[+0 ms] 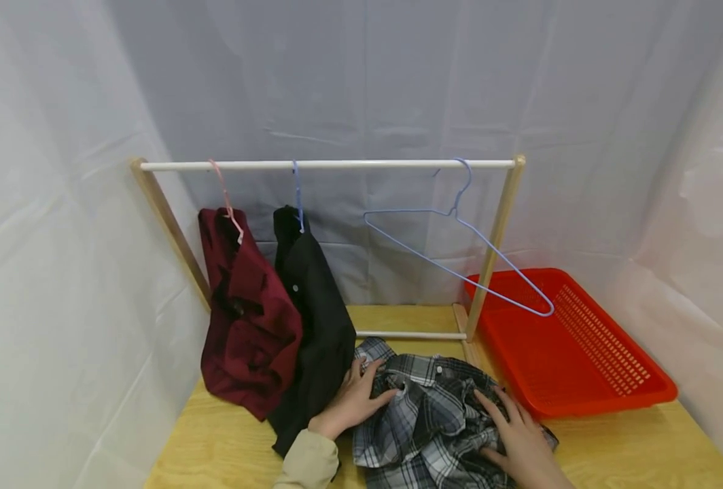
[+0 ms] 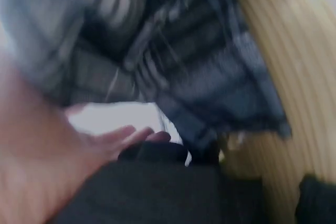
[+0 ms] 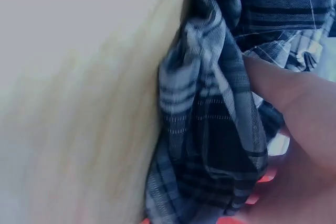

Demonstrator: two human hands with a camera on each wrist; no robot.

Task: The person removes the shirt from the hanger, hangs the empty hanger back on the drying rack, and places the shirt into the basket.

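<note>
**Two hands on a crumpled plaid shirt below the clothes rail**

From the head view, going left to right: a maroon shirt (image 1: pixel 248 319) hangs on a pink hanger (image 1: pixel 225 197) from the white rail (image 1: pixel 327 164), and a black shirt (image 1: pixel 312 312) hangs just beside it on a blue hanger (only its hook shows). Below them the left hand (image 1: pixel 358 401) rests on the left part of the plaid shirt (image 1: pixel 425 421), fingers spread and bent onto the cloth, thumb hooked at a fold near the collar. The plaid shirt lies bunched on the wooden table (image 1: pixel 630 448), in front of the rail's lower bar. The right hand (image 1: pixel 517 435) lies on the shirt's right part, fingers fairly straight and pressing flat. Farther right an empty blue hanger (image 1: pixel 459 255) hangs tilted on the rail, and a red basket (image 1: pixel 582 346) stands on the table.

The left wrist view is blurred: it shows plaid cloth, black cloth beneath it and fingers (image 2: pixel 118 137) lying loosely straight. The right wrist view adds a close fold of the plaid shirt (image 3: pixel 210 129) bunched against a finger (image 3: pixel 273 85), with the table's grain beside it
</note>
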